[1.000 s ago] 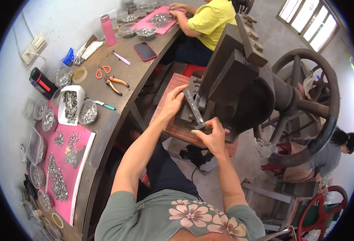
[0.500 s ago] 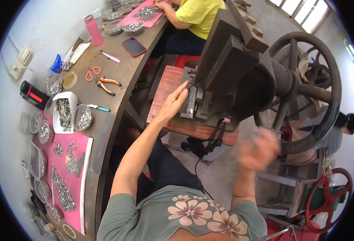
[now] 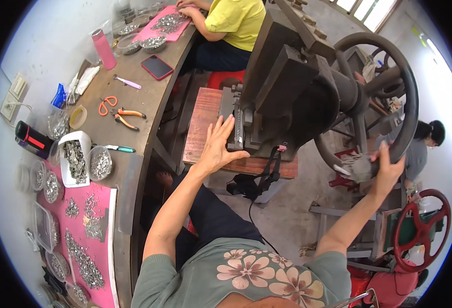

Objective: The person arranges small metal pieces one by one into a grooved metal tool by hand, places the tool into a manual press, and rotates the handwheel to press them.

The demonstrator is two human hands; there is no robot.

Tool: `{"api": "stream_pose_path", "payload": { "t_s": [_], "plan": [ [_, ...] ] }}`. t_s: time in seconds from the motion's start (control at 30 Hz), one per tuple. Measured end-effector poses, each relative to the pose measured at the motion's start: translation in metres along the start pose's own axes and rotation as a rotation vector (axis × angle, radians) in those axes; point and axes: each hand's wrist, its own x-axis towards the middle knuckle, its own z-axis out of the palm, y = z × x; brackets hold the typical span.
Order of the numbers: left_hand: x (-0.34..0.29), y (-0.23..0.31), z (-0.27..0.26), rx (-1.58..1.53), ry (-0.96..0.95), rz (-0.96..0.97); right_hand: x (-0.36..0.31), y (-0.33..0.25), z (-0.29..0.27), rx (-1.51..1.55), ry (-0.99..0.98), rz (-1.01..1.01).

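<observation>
My left hand [image 3: 219, 145] lies flat with its fingers spread at the near left edge of a dark metal press [image 3: 300, 100]. Its fingertips reach the narrow slotted metal die [image 3: 239, 127] on the press bed, and its thumb points right along the front. Nothing shows in that hand. My right hand [image 3: 388, 165] is closed around the lower right rim of the press's big dark handwheel [image 3: 411, 97]. Beside it a greyish cloth wrap [image 3: 358, 167] hangs on the rim. Beneath the press is a reddish wooden board [image 3: 198, 120].
A workbench [image 3: 154, 110] on the left holds orange-handled pliers [image 3: 126, 115], scissors [image 3: 106, 105], a phone [image 3: 157, 67], and tubs of small metal parts [image 3: 101, 163]. A person in yellow [image 3: 233, 23] works at its far end. A smaller red wheel [image 3: 422, 230] stands lower right.
My right hand has moved right, from a blur in the air onto the handwheel rim. My left hand has drawn back toward me from the die, its fingers and thumb now spread.
</observation>
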Motion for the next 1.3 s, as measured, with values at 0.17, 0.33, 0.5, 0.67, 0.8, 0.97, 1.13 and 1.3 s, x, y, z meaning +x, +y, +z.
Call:
{"api": "stream_pose_path", "payload": {
  "t_s": [0.17,0.33,0.5,0.67,0.8,0.97,1.13,1.3],
  "plan": [
    [0.018,0.003,0.000,0.071,-0.040,0.011,0.093,-0.042,-0.010,-0.079,-0.336,-0.009],
    [0.030,0.000,0.000,0.102,-0.076,0.022,0.160,-0.056,-0.002,-0.172,-0.512,0.055],
    [0.037,0.000,0.001,0.119,-0.078,0.024,0.177,-0.059,0.011,-0.185,-0.540,0.096],
    [0.044,-0.004,0.006,0.100,-0.064,0.028,0.163,-0.055,0.000,-0.138,-0.523,0.065],
    [0.046,-0.003,0.008,0.079,-0.052,0.032,0.089,-0.027,-0.021,-0.004,-0.281,0.004],
    [0.046,-0.008,0.002,0.095,-0.036,0.025,-0.008,0.031,0.011,0.055,0.046,-0.126],
    [0.046,-0.005,0.009,0.108,-0.053,0.027,0.084,-0.035,-0.018,-0.230,-0.290,0.006],
    [0.040,-0.008,0.013,0.083,-0.047,0.027,0.162,-0.073,0.015,-0.173,-0.494,0.089]
  ]
}}
